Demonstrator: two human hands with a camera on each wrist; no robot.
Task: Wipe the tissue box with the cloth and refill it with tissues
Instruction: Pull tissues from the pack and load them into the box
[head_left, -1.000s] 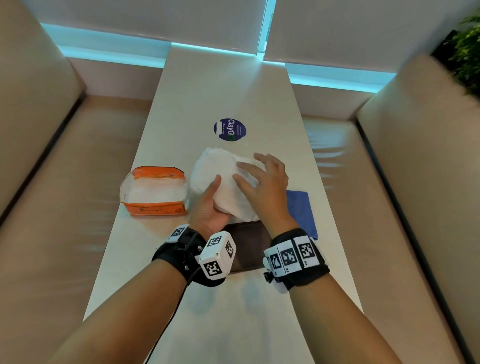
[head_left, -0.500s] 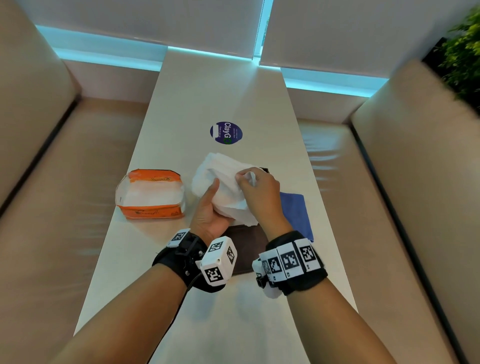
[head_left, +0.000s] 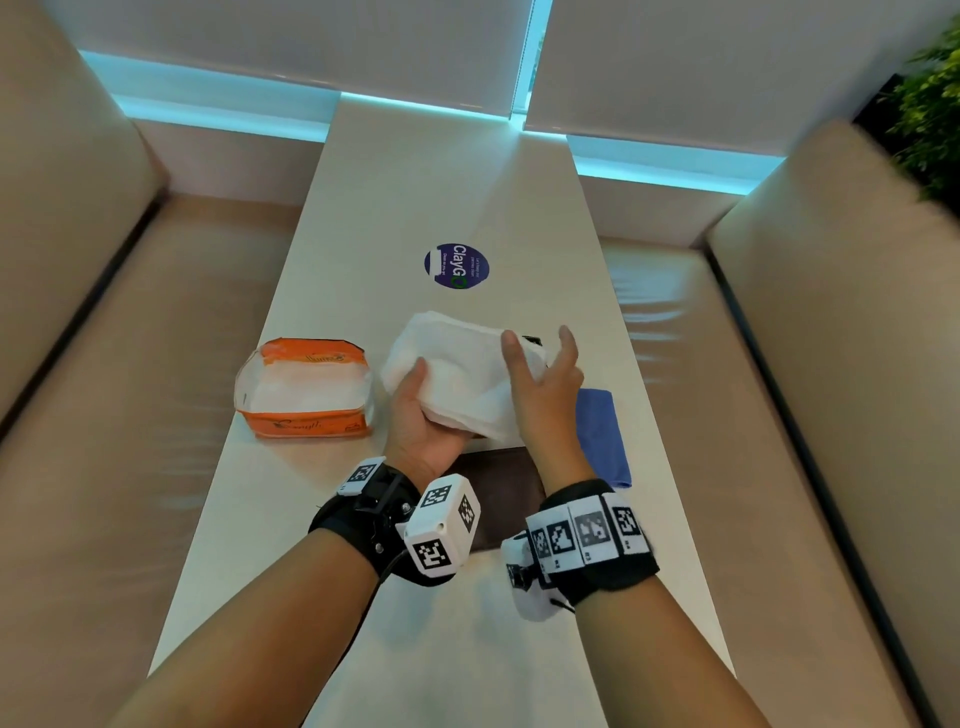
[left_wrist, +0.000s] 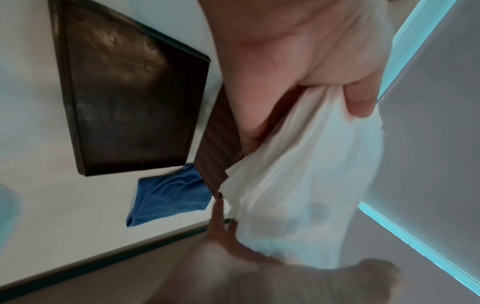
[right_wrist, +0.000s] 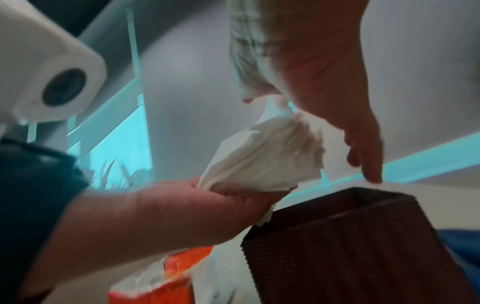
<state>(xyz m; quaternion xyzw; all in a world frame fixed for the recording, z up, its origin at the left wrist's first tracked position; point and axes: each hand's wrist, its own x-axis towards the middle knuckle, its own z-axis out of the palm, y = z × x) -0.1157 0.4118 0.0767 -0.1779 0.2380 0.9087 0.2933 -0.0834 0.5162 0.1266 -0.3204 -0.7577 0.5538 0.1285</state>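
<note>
Far left on the surface (head_left: 322, 597): orange tissue pack (head_left: 306, 387), top torn open, white sheets still inside. Just right of it the left hand (head_left: 423, 428) holds a thick stack of tissues (head_left: 462, 374) from below, thumb over the near edge, fingers curled under. Stack sits above the brown tissue box (right_wrist: 363, 236), whose open top shows in the right wrist view; box mostly hidden under the stack in the head view. Flat dark lid (left_wrist: 130, 88) lies nearer, apart from the box. Right hand (head_left: 545, 384) is spread wide, fingers straight, holding nothing, alongside the stack's right edge. Blue cloth (head_left: 602, 436) lies folded at right, just beside the box.

Step, prob.: refill, w/ wipe seemingly done since cloth is set down. Next: square the stack over the opening, lower it in flat w/ both hands, then fit the lid.
</note>
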